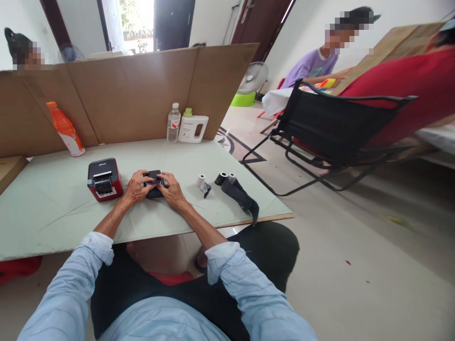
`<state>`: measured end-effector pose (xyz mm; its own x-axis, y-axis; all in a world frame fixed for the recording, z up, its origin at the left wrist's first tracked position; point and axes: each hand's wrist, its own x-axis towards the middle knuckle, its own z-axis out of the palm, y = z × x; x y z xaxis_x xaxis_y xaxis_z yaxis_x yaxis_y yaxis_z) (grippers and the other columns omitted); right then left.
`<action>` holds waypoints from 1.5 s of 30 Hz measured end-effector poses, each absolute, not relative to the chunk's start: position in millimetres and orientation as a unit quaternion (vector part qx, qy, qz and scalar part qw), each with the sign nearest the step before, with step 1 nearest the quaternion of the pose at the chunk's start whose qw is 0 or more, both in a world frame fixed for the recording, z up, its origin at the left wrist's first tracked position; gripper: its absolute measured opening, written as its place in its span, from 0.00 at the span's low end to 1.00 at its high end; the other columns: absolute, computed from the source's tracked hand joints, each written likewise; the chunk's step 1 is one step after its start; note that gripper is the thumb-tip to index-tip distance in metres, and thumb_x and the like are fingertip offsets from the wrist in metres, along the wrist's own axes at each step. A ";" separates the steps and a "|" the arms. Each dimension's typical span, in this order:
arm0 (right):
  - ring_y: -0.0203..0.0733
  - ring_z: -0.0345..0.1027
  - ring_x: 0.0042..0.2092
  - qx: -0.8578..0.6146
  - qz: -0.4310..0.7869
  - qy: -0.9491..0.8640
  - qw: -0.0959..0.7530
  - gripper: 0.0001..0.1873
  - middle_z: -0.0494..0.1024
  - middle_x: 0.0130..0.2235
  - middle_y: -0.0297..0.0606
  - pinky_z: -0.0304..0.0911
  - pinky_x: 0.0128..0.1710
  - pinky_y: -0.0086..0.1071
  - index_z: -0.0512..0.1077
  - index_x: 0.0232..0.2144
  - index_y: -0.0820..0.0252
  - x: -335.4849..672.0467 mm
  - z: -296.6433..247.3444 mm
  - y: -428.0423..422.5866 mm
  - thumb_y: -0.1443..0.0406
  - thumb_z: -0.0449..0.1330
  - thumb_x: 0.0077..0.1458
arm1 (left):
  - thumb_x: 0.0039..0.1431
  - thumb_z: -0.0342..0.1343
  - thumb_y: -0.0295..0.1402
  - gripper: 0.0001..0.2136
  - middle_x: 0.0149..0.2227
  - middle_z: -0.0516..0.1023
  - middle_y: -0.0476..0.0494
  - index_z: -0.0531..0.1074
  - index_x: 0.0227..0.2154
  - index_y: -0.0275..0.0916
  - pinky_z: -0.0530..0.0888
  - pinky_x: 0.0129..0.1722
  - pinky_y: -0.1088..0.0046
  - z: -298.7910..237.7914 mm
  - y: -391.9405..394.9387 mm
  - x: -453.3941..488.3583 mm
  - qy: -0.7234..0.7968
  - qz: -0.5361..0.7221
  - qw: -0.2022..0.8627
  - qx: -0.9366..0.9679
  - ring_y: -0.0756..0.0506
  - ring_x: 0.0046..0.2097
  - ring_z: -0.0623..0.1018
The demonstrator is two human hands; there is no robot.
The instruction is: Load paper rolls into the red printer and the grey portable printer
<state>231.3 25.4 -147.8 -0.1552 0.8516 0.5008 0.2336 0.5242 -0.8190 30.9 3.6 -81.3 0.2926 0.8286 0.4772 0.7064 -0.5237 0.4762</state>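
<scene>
A small black boxy device (155, 192), perhaps a compact printer, rests on the pale green tabletop between my hands. From its left side, my left hand (137, 186) grips it with the thumb on top. My right hand (173, 190) closes on the opposite side, its thumb also over the top. What lies under the thumbs is too small to make out. Left of my hands stands a red and black label printer (104, 179). To the right are a small white paper roll (201, 180) with a loose printed end and a black roll (222, 178) beside a trailing black strip (240, 194).
A cardboard screen (135, 94) borders the table's far side. Against it stand an orange bottle (66, 129), a clear water bottle (174, 124) and a white jug (193, 129). A black folding chair (327, 125) is at the right, near other people. A fan (254, 78) stands behind.
</scene>
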 end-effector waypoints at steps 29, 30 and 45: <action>0.54 0.69 0.65 -0.406 0.237 -0.709 0.525 0.21 0.76 0.63 0.48 0.64 0.69 0.54 0.78 0.56 0.53 227.9 -152.4 9.5 0.64 0.59 0.63 | 0.59 0.68 0.42 0.31 0.63 0.76 0.34 0.70 0.63 0.41 0.73 0.67 0.49 -103.7 -19.6 17.5 0.529 0.378 0.129 0.749 0.34 0.65 0.77; 0.54 0.69 0.65 -0.406 0.239 -0.708 0.526 0.21 0.76 0.63 0.48 0.64 0.70 0.54 0.78 0.56 0.53 227.8 -152.4 9.3 0.64 0.59 0.63 | 0.59 0.69 0.42 0.31 0.63 0.76 0.34 0.70 0.63 0.42 0.73 0.67 0.49 -104.1 -19.7 17.7 0.530 0.379 0.128 0.747 0.34 0.64 0.77; 0.55 0.62 0.70 -0.406 0.244 -0.718 0.509 0.24 0.69 0.68 0.48 0.57 0.73 0.57 0.76 0.61 0.52 225.5 -149.2 7.1 0.64 0.56 0.64 | 0.57 0.69 0.47 0.34 0.64 0.75 0.30 0.68 0.62 0.40 0.70 0.69 0.45 -110.8 -18.8 16.2 0.575 0.401 0.122 0.703 0.31 0.66 0.75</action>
<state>225.5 7.1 -149.2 -0.1517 0.8323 0.5332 0.3348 0.5509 -0.7645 16.2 -18.8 -110.8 0.0188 0.9057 0.4235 0.7105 -0.3101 0.6317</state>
